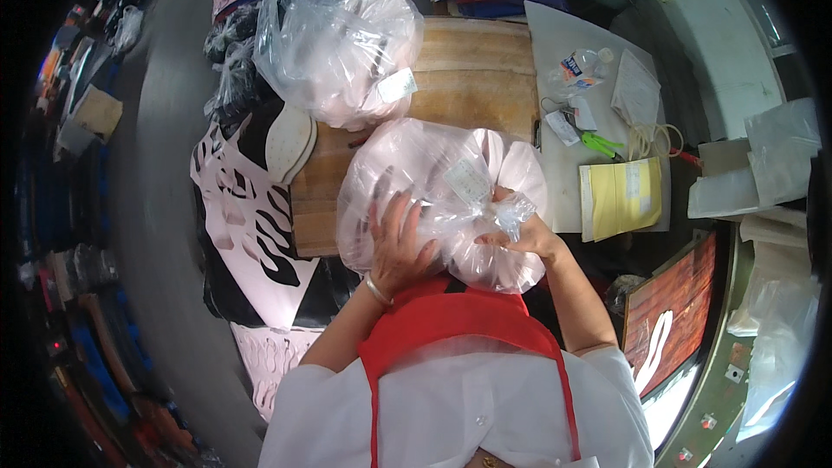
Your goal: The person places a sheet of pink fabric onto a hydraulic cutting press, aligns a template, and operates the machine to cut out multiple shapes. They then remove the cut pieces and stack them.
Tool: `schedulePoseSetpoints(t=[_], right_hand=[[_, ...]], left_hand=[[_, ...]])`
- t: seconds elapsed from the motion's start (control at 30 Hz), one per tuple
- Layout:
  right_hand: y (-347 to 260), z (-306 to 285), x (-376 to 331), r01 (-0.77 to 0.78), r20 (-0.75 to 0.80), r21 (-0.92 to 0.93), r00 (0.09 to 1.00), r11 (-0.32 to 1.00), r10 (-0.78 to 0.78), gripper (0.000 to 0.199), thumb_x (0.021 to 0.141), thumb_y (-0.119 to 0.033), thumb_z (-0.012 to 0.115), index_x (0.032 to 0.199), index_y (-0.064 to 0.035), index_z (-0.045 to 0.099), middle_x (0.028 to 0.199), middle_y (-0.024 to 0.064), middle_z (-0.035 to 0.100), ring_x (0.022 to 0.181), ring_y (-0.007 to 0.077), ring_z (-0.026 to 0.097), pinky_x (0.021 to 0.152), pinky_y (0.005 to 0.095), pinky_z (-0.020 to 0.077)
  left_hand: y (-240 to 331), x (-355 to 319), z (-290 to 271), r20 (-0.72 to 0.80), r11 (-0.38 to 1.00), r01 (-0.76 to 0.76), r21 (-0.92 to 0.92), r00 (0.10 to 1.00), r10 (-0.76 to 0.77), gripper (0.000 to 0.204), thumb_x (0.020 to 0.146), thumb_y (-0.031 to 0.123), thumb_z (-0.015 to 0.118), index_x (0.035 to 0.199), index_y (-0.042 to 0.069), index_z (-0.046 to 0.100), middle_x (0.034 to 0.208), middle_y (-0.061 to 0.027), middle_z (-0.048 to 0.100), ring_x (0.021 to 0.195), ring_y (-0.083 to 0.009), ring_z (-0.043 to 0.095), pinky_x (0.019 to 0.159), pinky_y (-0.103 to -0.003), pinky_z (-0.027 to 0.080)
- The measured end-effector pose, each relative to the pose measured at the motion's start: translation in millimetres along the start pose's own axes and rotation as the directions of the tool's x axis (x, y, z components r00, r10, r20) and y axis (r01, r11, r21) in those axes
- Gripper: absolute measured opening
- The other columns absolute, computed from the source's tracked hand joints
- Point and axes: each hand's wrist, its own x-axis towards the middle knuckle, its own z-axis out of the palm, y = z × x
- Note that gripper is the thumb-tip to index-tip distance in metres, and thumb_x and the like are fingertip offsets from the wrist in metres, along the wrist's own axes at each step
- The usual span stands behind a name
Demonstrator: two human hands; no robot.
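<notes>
A clear plastic bag [390, 152] full of pale pink pieces rests on the wooden board right in front of me, with a small white label [468, 182] on its upper side. My left hand [400, 247] lies spread on the bag's left part, fingers apart. Gathered plastic at the bag's neck [515, 212] is gripped by my right hand [529, 234], its fingers closed round it. Beyond, at the far left of the board, stands a second clear bag [347, 61] with similar pink contents and a white label.
Pink sheets with cut-out shapes [260, 208] lie left of the wooden board [477, 61]. On the white surface [555, 165] at right are a plastic bottle [589, 65], green-handled snips [600, 144], a roll of tape [667, 140] and a yellow pad [620, 195]. Dark bags [232, 78] sit far left.
</notes>
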Motion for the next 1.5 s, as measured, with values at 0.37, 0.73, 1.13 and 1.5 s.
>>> schedulePoseSetpoints(t=[0.37, 0.73, 1.13, 1.5], right_hand=[[-6.8, 13.8, 29.7, 0.427, 0.237, -0.542, 0.904, 0.723, -0.356, 0.024, 0.066, -0.015, 0.073, 0.085, -0.0034, 0.063, 0.086, 0.0113, 0.062, 0.089, 0.0303, 0.06, 0.091, 0.0421, 0.0452], [-15.9, -7.9, 38.4, 0.44, 0.507, -0.443, 0.841, 0.781, -0.187, 0.022, 0.077, -0.028, 0.067, 0.079, -0.0062, 0.067, 0.069, 0.0113, 0.06, 0.068, 0.0307, 0.059, 0.067, 0.0402, 0.0475], [-13.1, -1.0, 18.1, -0.134, 0.037, 0.053, 0.991, 0.99, 0.132, 0.051, 0.08, -0.047, 0.071, 0.086, 0.0031, 0.064, 0.07, 0.0034, 0.06, 0.068, 0.0124, 0.055, 0.061, 0.0318, 0.0443], [-86.2, 44.0, -12.3, -0.15, -0.199, -0.004, 0.969, 0.989, 0.146, 0.031, 0.08, -0.03, 0.072, 0.066, -0.0045, 0.061, 0.058, -0.0038, 0.052, 0.054, 0.0076, 0.043, 0.05, 0.0253, 0.034]], left_hand=[[-35.3, -65.3, -50.9, -0.07, 0.958, 0.267, 0.108, 0.963, -0.261, 0.05, 0.077, 0.015, 0.065, 0.124, 0.006, 0.052, 0.132, -0.0228, 0.041, 0.123, -0.0373, 0.039, 0.105, -0.053, 0.025], [29.9, -122.6, -45.9, -0.139, 0.789, 0.597, 0.146, 0.802, -0.581, 0.04, 0.078, 0.011, 0.063, 0.117, 0.007, 0.057, 0.129, -0.0199, 0.046, 0.117, -0.0366, 0.045, 0.101, -0.05, 0.032], [70.9, -159.0, -50.6, -0.135, 0.774, 0.624, 0.109, 0.781, -0.61, 0.033, 0.077, 0.008, 0.064, 0.11, 0.006, 0.061, 0.123, -0.0173, 0.051, 0.106, -0.0324, 0.054, 0.09, -0.042, 0.043], [32.7, -200.3, -55.5, -0.143, 0.811, 0.579, -0.087, 0.798, -0.585, 0.03, 0.076, 0.007, 0.066, 0.106, 0.004, 0.062, 0.114, -0.0175, 0.055, 0.096, -0.0324, 0.058, 0.084, -0.038, 0.048]])
